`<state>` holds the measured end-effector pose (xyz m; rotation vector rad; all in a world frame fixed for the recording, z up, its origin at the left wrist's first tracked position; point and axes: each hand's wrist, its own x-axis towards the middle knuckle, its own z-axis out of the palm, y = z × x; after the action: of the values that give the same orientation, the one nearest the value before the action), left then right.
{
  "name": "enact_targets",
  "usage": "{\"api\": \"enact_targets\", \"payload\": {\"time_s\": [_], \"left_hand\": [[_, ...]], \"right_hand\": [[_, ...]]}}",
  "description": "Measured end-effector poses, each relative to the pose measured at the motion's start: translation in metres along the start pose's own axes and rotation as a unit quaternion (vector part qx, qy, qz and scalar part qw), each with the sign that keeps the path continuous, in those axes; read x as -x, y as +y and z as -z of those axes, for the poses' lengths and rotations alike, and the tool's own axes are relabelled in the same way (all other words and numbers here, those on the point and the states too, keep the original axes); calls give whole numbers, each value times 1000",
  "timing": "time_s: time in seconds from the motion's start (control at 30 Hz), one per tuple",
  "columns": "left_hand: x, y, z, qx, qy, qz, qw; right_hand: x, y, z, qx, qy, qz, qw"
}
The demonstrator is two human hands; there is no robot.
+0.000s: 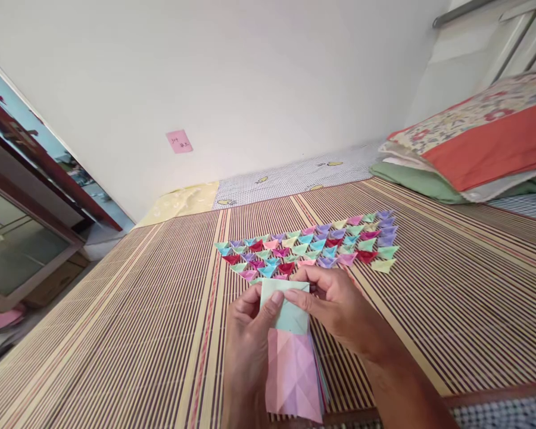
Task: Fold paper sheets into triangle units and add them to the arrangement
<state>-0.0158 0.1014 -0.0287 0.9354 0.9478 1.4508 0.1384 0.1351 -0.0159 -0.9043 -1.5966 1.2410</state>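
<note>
A pale green square of paper (290, 316) is held up between my two hands, with faint crease lines near its lower right corner. My left hand (250, 333) pinches its left side, thumb on top. From the right, my right hand (326, 298) grips the upper right part with thumb in front and fingers behind. Just below lies a stack of creased paper sheets (293, 375), a pink one on top and other colours showing at its right edge. Beyond my hands, rows of small folded paper boats (306, 244) in many colours spread over the mat.
A striped bamboo mat (161, 310) covers the bed. Folded bedding with a floral and orange cover (486, 137) lies at the back right. The white wall (250, 77) behind bears a pink note (179, 141). A doorway (93, 179) opens at the left.
</note>
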Motion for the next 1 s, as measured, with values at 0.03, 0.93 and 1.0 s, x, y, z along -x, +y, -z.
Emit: {"api": "enact_targets", "payload": {"time_s": [0.03,0.93,1.0], "left_hand": [[-1,0,1,-3,-3,3,1000],[-7,-6,-4,134,103,-79,983],[-7,-9,-9,151,97,-65,982]], "right_hand": [[1,-1,1,4,-7,-1,1000],[-5,4,-8,-145,25,13,989],[-3,2,-18,-118,60,27,991]]}}
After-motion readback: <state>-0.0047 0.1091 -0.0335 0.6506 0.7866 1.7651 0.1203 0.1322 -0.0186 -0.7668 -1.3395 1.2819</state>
